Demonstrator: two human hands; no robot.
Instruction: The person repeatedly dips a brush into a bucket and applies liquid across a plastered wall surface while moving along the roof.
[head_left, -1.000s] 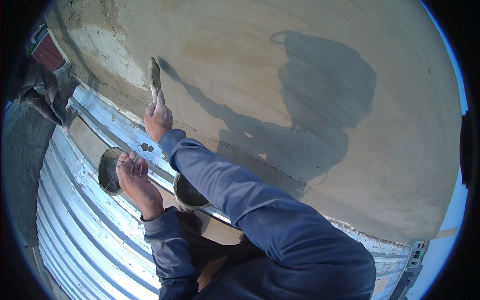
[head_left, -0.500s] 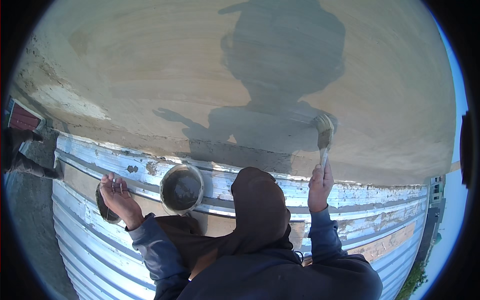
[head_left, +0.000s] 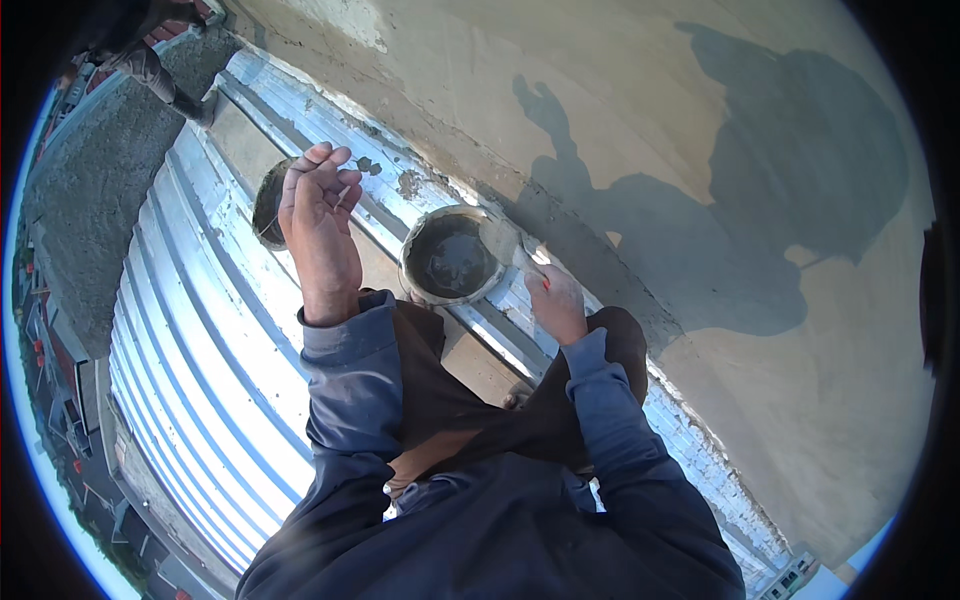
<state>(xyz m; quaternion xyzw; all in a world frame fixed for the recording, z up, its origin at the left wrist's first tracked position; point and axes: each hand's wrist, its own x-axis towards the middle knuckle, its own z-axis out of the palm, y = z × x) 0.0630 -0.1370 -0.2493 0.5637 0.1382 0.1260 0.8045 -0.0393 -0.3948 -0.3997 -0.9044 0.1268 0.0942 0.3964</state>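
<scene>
My left hand (head_left: 320,235) is raised near the middle, its fingers loosely curled and apart, with no object visible in it. Partly behind it sits a round container (head_left: 268,210) with dark contents, mostly hidden. My right hand (head_left: 555,305) grips a paintbrush (head_left: 505,243), whose pale, coated head lies over the right rim of a round bucket (head_left: 448,258) holding grey, wet material. The bucket stands on the metal roofing between my two hands.
A plastered wall (head_left: 800,400) fills the right, carrying my shadow. Ribbed metal roofing (head_left: 210,370) with boards runs below it. A co-worker's dark-clothed legs (head_left: 150,75) are at top left, beside a rough grey ledge (head_left: 85,220); rooftops lie beyond the left edge.
My right hand has lowered the brush from the wall to the bucket. My left hand has risen in the picture, and the view has turned, showing more of the left edge.
</scene>
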